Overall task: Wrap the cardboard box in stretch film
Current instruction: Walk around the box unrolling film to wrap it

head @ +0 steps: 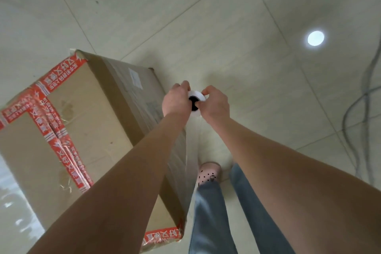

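- While we look down past our forearms, both hands meet on the roll of stretch film [196,97], which shows us its white end and dark core.
- Our left hand [176,99] curls round the roll's left side, with its fingers over the far edge.
- Our right hand [216,103] grips the right side, thumb and fingers pinching at the rim.
- Just left of the hands, and running back beneath the left forearm, the cardboard box [82,121] sits on the tiled floor [226,27].
- Red printed tape [51,82] crosses the box's top and marks its corners.
- A sheet of clear film [191,150] runs from under the roll toward us, reaching the box's near right edge; shiny film also covers the box side facing the hands.
- Nearer to us than the hands, between the forearms, we see a pink perforated shoe [209,173] and blue jeans [210,222].
- Well right of the right hand, grey cables [366,94] trail over the floor, and a round light glare [315,38] lies beyond the hands on that side.
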